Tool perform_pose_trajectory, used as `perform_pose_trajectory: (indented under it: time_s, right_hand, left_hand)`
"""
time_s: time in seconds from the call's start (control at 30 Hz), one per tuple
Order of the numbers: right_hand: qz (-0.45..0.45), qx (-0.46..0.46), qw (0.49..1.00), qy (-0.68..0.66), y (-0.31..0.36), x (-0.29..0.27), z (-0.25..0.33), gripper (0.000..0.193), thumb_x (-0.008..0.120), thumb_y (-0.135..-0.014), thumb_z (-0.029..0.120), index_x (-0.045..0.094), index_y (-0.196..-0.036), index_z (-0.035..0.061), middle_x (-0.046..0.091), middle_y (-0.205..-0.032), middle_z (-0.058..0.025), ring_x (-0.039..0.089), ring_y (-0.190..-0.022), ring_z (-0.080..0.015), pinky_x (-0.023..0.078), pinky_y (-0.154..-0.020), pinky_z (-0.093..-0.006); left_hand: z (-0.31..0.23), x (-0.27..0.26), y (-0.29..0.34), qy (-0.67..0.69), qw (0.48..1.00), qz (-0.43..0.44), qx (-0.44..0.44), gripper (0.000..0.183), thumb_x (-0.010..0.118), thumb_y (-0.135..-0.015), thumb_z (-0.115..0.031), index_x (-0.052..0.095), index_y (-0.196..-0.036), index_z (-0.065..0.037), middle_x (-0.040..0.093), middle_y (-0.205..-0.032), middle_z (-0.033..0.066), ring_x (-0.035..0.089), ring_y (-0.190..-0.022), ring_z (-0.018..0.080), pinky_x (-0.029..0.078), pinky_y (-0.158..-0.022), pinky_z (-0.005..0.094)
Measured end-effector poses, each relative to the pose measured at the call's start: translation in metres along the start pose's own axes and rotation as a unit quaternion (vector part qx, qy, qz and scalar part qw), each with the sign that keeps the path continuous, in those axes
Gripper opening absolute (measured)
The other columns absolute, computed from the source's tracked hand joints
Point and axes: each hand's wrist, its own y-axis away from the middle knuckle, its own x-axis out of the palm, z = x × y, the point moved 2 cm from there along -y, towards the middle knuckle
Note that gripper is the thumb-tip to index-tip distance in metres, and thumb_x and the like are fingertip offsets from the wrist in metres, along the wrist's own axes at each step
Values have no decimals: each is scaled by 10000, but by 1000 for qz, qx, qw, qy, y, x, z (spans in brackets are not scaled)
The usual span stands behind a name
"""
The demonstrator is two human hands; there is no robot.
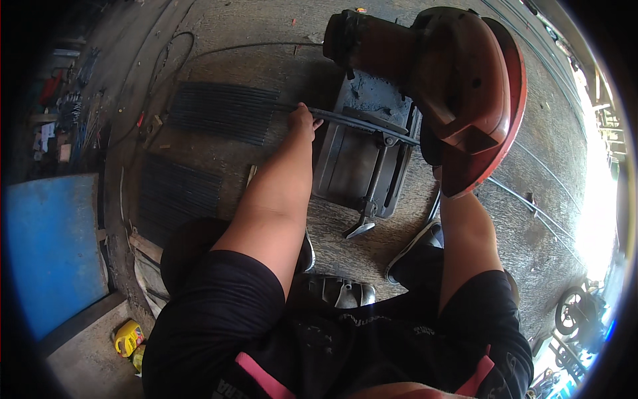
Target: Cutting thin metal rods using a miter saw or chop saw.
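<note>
A cut-off saw [465,100] with a red guard stands in front of me, its head raised over a metal base [335,159]. Dark metal rods [355,122] run crosswise over the base, through its vise. My left hand [304,121] is closed around the rods just left of the base. Behind the red guard, my right hand [436,173] is almost wholly hidden; only a sliver of it shows, so its fingers cannot be read. Below the vise, a screw shaft [379,166] ends in a metal crank handle [359,230] near my feet.
Two bundles of cut rods [222,112] [176,196] lie on the floor to the left. Long rods [531,203] extend to the right. A black cable [252,45] crosses behind the saw. A blue panel [53,246] and a yellow packet [128,338] are at the left.
</note>
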Motion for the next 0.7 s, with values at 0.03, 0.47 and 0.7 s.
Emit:
perform_pose_trajectory:
  time_s: [0.03, 0.47, 0.7]
  right_hand:
    - [-1, 0, 1000, 1, 0, 0, -1, 252, 504, -934, 265, 556, -1009, 30, 643, -914, -107, 640, -738, -215, 517, -616, -333]
    - [-2, -1, 1000, 5, -1, -6, -4, 257, 504, -934, 267, 555, -1013, 28, 640, -906, -109, 636, -739, -219, 514, -621, -337]
    - [-3, -1, 1000, 3, 2, -12, -2, 259, 505, -934, 268, 554, -1014, 27, 639, -903, -110, 634, -739, -222, 513, -623, -340]
  left_hand:
    - [1, -2, 0, 0, 1000, -2, -6, 353, 446, -993, -363, 554, -1123, -54, 599, -989, 113, 616, -823, 230, 595, -690, 357]
    - [5, -18, -10, 14, 993, 114, -9, 300, 467, -991, -346, 533, -1006, -54, 607, -841, 100, 614, -688, 218, 522, -581, 309]
    - [-3, -21, -16, -21, 991, 123, -47, 172, 457, -998, -314, 533, -1013, -162, 616, -939, 108, 630, -736, 247, 519, -627, 343]
